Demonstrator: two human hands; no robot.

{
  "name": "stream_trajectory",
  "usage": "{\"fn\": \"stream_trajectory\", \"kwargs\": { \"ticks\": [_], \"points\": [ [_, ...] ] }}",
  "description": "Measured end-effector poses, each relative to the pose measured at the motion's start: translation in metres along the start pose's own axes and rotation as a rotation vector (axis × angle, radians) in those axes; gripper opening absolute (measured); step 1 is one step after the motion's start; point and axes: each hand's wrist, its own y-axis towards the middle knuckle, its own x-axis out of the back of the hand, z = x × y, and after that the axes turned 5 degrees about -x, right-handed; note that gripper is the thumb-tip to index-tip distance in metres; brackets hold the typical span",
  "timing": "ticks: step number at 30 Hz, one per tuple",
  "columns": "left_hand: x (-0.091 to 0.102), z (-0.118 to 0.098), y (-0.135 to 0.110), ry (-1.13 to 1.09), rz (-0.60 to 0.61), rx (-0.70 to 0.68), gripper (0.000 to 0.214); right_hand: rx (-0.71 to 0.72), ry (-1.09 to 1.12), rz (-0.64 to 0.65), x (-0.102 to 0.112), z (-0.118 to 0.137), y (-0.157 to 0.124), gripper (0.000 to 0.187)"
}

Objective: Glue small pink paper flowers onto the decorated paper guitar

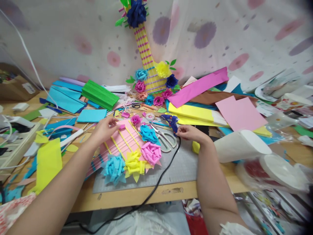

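Note:
On the grey cutting mat point(186, 169) lies a pink paper guitar point(119, 140) with yellow strips, strings and crepe-paper flowers along its edge. My left hand point(106, 129) is over its upper left side, fingers curled in, with a small magenta paper strip point(120, 127) at the fingertips. A blue hot glue gun point(170, 121) points left above the mat. My right hand point(189, 133) is closed on the lower end of its handle, where the black cord point(168, 166) comes out. Scissors point(166, 140) with pale handles lie between the flowers and the glue gun.
A finished yellow paper guitar point(146, 55) leans on the patterned curtain behind. Crepe-paper stacks, green point(100, 94) and yellow point(193, 112), crowd the back. White rolls point(242, 146) stand at the right, a power strip point(19, 140) at the left. The cord hangs over the table's front edge.

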Motion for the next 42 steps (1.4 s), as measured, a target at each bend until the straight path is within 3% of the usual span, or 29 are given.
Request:
{"fn": "stream_trajectory", "kwargs": {
  "ticks": [4,9,18,22,29,36,39,42],
  "points": [
    [0.000,-0.006,-0.005,0.014,0.003,-0.082,0.033,0.043,-0.031,-0.267,0.002,-0.004,0.006,0.041],
    [0.003,-0.011,-0.002,0.020,0.063,-0.026,0.022,0.091,0.027,-0.489,-0.012,-0.008,0.026,0.048],
    [0.005,-0.003,0.007,-0.025,0.121,-0.006,0.025,0.091,-0.005,-0.461,-0.028,-0.009,0.039,0.052],
    [0.007,-0.007,0.005,0.014,0.062,0.024,0.025,0.088,0.012,-0.469,-0.033,-0.009,0.042,0.049],
    [0.002,-0.019,0.001,-0.127,-0.123,0.059,0.025,-0.035,0.060,-0.582,-0.047,-0.007,0.052,0.047],
    [-0.006,-0.034,0.002,-0.233,-0.262,0.065,0.017,0.004,0.332,-0.692,-0.051,-0.002,0.050,0.056],
    [-0.011,-0.039,0.002,-0.276,-0.270,0.072,0.019,0.012,0.411,-0.689,-0.053,0.003,0.047,0.058],
    [-0.016,-0.043,-0.001,-0.461,-0.238,0.113,0.025,0.031,0.515,-0.643,-0.054,0.010,0.043,0.057]
  ]
}}
